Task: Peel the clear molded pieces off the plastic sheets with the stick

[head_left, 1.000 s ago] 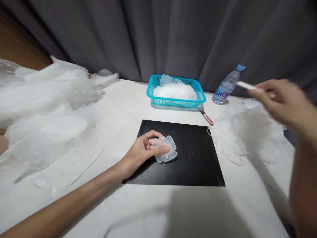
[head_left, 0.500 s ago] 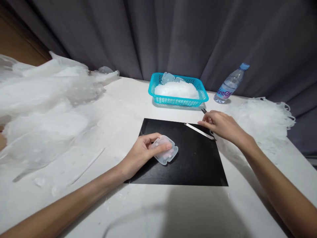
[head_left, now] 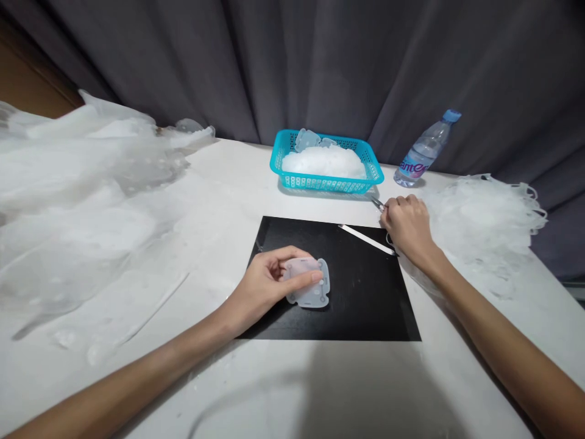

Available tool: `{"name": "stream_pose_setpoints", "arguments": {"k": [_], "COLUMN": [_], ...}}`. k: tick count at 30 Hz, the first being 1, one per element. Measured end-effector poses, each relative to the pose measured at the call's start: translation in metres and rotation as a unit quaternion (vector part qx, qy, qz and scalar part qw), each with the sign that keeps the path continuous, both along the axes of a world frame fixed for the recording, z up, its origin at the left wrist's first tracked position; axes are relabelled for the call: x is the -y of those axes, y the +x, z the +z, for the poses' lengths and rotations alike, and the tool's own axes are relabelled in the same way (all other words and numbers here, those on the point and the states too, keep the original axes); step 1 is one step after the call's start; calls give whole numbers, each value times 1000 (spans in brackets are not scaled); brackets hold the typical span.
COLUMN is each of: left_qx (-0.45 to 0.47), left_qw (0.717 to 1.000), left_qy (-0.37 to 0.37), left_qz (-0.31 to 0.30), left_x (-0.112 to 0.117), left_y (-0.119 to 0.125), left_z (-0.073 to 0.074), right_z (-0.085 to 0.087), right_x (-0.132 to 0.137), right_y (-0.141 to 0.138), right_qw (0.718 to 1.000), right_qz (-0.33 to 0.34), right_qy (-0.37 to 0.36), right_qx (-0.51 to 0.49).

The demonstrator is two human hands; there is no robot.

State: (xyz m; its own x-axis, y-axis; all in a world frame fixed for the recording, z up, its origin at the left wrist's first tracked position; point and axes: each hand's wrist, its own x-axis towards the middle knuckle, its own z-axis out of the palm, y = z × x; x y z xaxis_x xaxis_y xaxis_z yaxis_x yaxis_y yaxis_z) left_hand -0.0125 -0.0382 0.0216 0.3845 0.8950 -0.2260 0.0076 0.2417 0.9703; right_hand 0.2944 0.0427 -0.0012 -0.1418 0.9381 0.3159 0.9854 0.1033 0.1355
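Note:
My left hand (head_left: 278, 277) is closed on a translucent, rounded-square plastic piece (head_left: 313, 297), thumb on top and fingers behind. The piece has notched edges and small marks near its corners, and it is held over a black mat (head_left: 365, 305). At the mat's far right corner, my right hand (head_left: 408, 224) has its fingers curled round what looks like a small pair of scissors (head_left: 377, 203). Their metal tips show beyond the fingers; most of the tool is hidden. Beside that hand lies a thin white stick-like tool (head_left: 367, 239) with dark ends.
A blue basket (head_left: 331, 185) behind the mat holds white fluffy material and translucent pieces. To its right stands a water bottle (head_left: 423, 152). White sheer material (head_left: 68, 164) is heaped at left, and a tangle of pale strips (head_left: 484, 213) lies at right. A grey curtain (head_left: 320, 67) hangs behind.
My right hand has closed round the scissors at the mat's corner. The plastic piece in my left hand has turned a little. The view has shifted slightly.

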Motion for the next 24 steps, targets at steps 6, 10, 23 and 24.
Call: {"name": "stream_pose_setpoints", "arguments": {"k": [6, 10, 23, 24], "left_qx": [-32, -41, -37, -37], "left_qw": [999, 999, 996, 996], "left_qy": [22, 12, 78, 82], "left_qz": [11, 9, -10, -14], "left_x": [3, 4, 3, 3], "left_y": [-1, -2, -1, -1], "left_z": [0, -2, -5, -5], "right_z": [14, 24, 8, 8], "right_x": [4, 20, 99, 99], "right_y": [-12, -28, -65, -66], "right_qw": [990, 949, 767, 763], "right_qz": [40, 122, 189, 189], "right_qy": [44, 6, -235, -236], "right_qx": [-128, -290, -566, -572]}}
